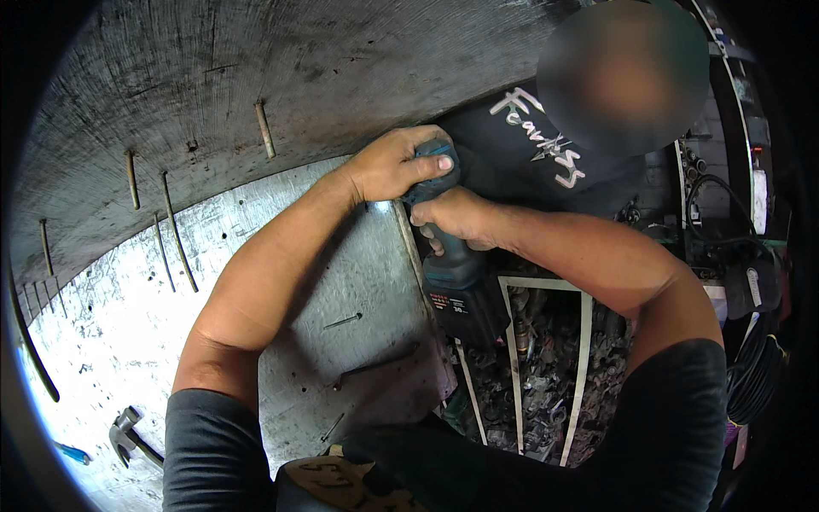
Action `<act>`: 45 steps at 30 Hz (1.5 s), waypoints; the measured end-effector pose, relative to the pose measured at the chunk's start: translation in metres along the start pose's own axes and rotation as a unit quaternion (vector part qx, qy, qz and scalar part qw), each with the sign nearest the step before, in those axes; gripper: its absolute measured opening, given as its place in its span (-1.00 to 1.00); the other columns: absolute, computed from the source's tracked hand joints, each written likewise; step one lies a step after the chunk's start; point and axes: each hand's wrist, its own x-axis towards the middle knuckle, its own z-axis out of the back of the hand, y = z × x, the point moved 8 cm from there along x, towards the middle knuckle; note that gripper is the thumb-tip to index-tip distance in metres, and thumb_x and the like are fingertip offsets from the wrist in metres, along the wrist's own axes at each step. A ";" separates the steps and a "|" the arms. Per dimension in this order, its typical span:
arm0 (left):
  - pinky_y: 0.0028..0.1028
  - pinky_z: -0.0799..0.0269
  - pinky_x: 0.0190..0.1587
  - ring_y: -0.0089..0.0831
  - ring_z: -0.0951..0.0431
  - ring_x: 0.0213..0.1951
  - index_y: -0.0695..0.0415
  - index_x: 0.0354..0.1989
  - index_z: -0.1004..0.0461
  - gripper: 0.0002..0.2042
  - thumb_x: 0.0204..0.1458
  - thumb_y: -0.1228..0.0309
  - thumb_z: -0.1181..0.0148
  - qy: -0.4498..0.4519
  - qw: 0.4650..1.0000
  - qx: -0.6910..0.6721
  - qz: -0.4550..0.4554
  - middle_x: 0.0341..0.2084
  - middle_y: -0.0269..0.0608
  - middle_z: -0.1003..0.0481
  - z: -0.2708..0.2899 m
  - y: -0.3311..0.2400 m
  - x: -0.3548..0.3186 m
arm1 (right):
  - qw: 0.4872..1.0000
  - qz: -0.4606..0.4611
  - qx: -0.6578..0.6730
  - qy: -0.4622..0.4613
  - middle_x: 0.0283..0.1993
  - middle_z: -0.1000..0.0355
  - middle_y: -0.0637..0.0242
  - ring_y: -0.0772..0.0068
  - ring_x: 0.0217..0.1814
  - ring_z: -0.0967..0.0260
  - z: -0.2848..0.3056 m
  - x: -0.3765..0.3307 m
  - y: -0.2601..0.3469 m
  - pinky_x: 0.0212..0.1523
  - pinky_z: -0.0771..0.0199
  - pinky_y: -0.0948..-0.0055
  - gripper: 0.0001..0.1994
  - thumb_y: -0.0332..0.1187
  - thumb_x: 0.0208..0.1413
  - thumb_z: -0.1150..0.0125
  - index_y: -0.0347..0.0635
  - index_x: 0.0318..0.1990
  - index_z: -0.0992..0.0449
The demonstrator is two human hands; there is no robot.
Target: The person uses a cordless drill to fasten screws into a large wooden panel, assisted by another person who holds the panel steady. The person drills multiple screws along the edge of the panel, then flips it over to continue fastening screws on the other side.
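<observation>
Both my hands are on a teal-and-black cordless drill [454, 271] with a big black battery at its base. My left hand [394, 166] wraps over the drill's top end, its thumb lying across the housing. Just below, my right hand [454, 215] is closed around the handle. The drill is held at the right edge of a pale, scuffed board [341, 264], where a bright spot of light shows beside the left wrist. Its chuck and bit are hidden by my hands.
Several metal rods [266, 132] stick out of the dark wall panel [341, 64]. A claw hammer [128, 437], a blue-handled tool [72, 452] and a nail [343, 322] lie on the board. Another person's dark shirt [512, 171] is close ahead. A metal frame [585, 367] stands over heaped metal parts [546, 401].
</observation>
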 end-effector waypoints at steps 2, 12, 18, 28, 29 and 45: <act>-0.30 -0.48 0.12 -0.36 -0.56 -0.02 0.24 0.13 -0.50 -0.47 0.27 -0.01 -0.22 -0.002 1.000 0.006 -0.015 -0.12 -0.13 -0.59 0.001 -0.002 -0.001 | 1.000 0.007 0.002 -0.002 -0.42 -0.40 0.27 0.33 -0.48 -0.37 0.000 0.001 0.000 -0.42 -0.45 0.26 -0.88 -0.38 0.24 -0.20 -0.25 -0.28 -0.52; -0.28 -0.49 0.10 -0.34 -0.56 -0.03 0.23 0.14 -0.50 -0.46 0.26 -0.03 -0.21 -0.009 1.000 0.007 -0.009 -0.09 -0.08 -0.59 0.002 0.001 -0.003 | 1.000 -0.002 -0.011 0.002 -0.42 -0.40 0.28 0.34 -0.49 -0.36 -0.001 0.002 0.000 -0.42 -0.44 0.26 -0.89 -0.39 0.23 -0.18 -0.25 -0.27 -0.51; -0.28 -0.49 0.12 -0.33 -0.57 0.00 0.23 0.15 -0.50 -0.46 0.26 -0.03 -0.21 0.007 1.000 0.028 -0.010 -0.09 -0.07 -0.59 -0.001 0.002 -0.002 | 1.000 0.006 -0.025 -0.001 -0.42 -0.40 0.28 0.34 -0.49 -0.37 -0.001 0.008 -0.004 -0.43 -0.44 0.27 -0.89 -0.38 0.24 -0.19 -0.25 -0.25 -0.52; -0.24 -0.54 0.09 -0.23 -0.63 -0.04 0.20 0.14 -0.53 -0.50 0.27 0.01 -0.25 -0.017 1.000 0.013 -0.018 -0.11 -0.02 -0.63 -0.001 0.004 -0.004 | 0.999 0.001 -0.034 0.018 -0.41 -0.39 0.29 0.36 -0.49 -0.37 0.000 0.009 -0.005 -0.45 -0.43 0.27 -0.90 -0.39 0.24 -0.18 -0.24 -0.24 -0.50; -0.22 -0.56 0.07 -0.19 -0.66 -0.05 0.19 0.13 -0.54 -0.51 0.27 0.01 -0.27 -0.029 0.999 0.014 -0.020 -0.12 0.00 -0.65 0.002 0.004 -0.003 | 0.999 0.005 -0.040 0.022 -0.42 -0.39 0.29 0.36 -0.49 -0.36 0.001 0.010 -0.004 -0.45 -0.42 0.28 -0.90 -0.40 0.24 -0.19 -0.24 -0.24 -0.49; -0.22 -0.36 0.31 -0.23 -0.51 0.18 0.20 0.29 -0.43 -0.42 0.34 -0.04 -0.14 -0.014 0.996 0.084 0.031 0.11 0.02 -0.56 -0.001 -0.012 -0.011 | 0.999 0.052 -0.012 -0.011 -0.50 -0.49 0.17 0.33 -0.58 -0.43 0.012 0.010 -0.009 -0.58 -0.37 0.29 -0.84 -0.42 0.20 -0.22 -0.34 -0.36 -0.58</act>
